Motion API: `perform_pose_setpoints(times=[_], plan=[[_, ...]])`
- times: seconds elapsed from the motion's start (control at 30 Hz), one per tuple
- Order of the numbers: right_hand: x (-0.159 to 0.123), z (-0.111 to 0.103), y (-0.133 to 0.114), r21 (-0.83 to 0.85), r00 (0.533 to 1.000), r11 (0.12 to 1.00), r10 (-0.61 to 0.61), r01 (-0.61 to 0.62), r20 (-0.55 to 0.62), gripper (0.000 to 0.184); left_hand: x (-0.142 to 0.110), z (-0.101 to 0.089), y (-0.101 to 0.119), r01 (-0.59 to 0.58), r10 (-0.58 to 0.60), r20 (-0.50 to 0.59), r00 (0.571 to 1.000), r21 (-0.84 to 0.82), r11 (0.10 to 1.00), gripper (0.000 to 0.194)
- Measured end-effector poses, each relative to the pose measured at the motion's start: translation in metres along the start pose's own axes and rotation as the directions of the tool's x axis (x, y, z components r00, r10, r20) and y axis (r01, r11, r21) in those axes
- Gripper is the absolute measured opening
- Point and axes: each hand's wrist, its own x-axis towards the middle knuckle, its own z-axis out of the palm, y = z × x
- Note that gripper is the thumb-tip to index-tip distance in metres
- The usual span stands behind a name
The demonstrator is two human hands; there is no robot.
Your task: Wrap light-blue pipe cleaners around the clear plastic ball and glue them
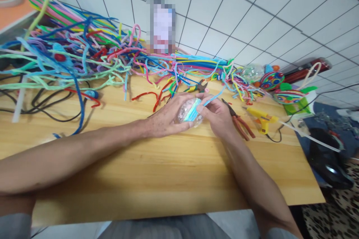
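Observation:
Above the middle of the wooden table (168, 171), a clear, egg-shaped ball (183, 112) is banded with blue and yellow-green pipe cleaners. My left hand (166, 115) is closed around its left side, thumb along the lower edge. At its right side, my right hand (217, 114) pinches a light blue pipe cleaner (214, 96), whose free end sticks up to the right. The right thumb rests against the blue band. Part of the ball is hidden by the fingers. Just beyond the hands lie pliers with yellow-green handles (198, 87); red-handled pliers (241, 123) lie beside my right hand.
A tangle of coloured pipe cleaners (84, 44) covers the table's back left. A phone-like, blurred screen (162, 26) stands at the wall. To the right are a yellow glue gun (262, 117) with a glue stick and decorated balls (272, 81). Black cable (42, 101) runs at left.

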Motion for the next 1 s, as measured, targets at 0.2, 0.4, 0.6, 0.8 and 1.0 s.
perform_pose_setpoints(times=[0.2, 0.4, 0.6, 0.8, 1.0], plan=[[0.002, 0.002, 0.003, 0.073, 0.999, 0.996, 0.046, -0.045, -0.02, 0.039, 0.003, -0.008, 0.001, 0.13, -0.124, 0.075, 0.989, -0.089, 0.987, 0.065], [0.001, 0.003, 0.002, 0.057, 0.999, 0.998, 0.035, -0.033, -0.026, 0.037, 0.006, -0.003, 0.002, 0.224, -0.223, 0.034, 0.974, -0.025, 0.974, 0.081], [0.0, 0.004, 0.001, 0.054, 1.0, 0.998, 0.029, -0.03, 0.008, 0.042, 0.005, 0.001, 0.007, 0.309, -0.31, -0.02, 0.951, -0.012, 0.951, 0.063], [0.001, 0.0, -0.001, 0.04, 0.999, 0.999, 0.026, -0.025, -0.028, 0.042, 0.002, 0.002, 0.007, 0.133, -0.133, -0.064, 0.989, 0.003, 0.991, 0.062], [-0.001, 0.001, -0.003, 0.051, 1.0, 0.999, 0.007, -0.007, -0.011, 0.04, 0.0, 0.004, 0.005, 0.031, -0.027, -0.072, 0.997, 0.054, 0.998, 0.074]])
